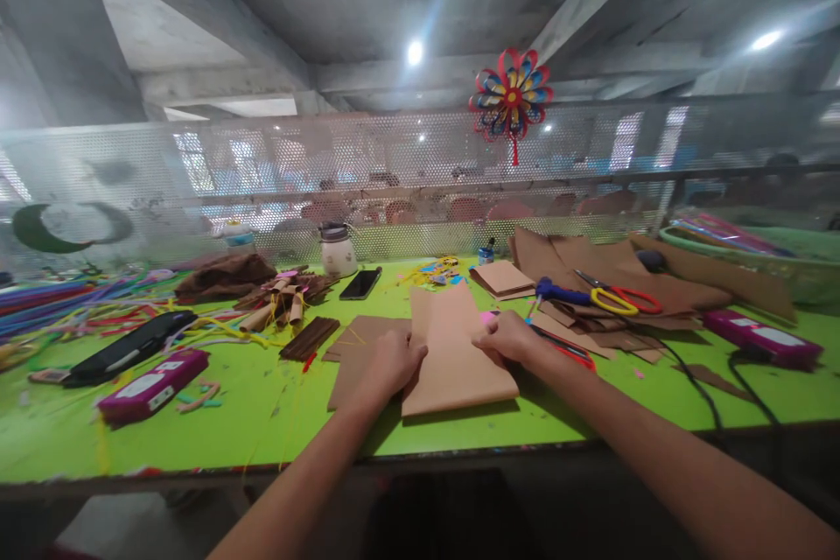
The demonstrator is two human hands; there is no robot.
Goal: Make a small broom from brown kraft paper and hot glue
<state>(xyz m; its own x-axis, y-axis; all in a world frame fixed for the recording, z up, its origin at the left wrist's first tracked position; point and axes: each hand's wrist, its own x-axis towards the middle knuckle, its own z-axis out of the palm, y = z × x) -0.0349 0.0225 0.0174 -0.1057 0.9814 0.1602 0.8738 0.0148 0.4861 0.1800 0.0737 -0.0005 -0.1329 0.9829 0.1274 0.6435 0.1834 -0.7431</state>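
Observation:
Between my hands is a sheet of brown kraft paper (459,350), bent so that its near edge curls over and its far end rises. My left hand (395,360) pinches its left edge, thumb on top. At the opposite edge my right hand (508,338) grips the paper between thumb and fingers. More flat brown paper pieces (351,367) lie under and beside my left hand. A small stack of brown paper squares (504,279) sits just beyond the sheet.
Scissors (613,297) and a blue glue gun (561,290) lie by heaped brown paper (584,262) at right. A phone (360,283), a jar (337,249), rolled paper tubes (279,304), a black case (128,347) and purple boxes (154,385) occupy the green table (262,420). A perforated screen (381,157) stands behind.

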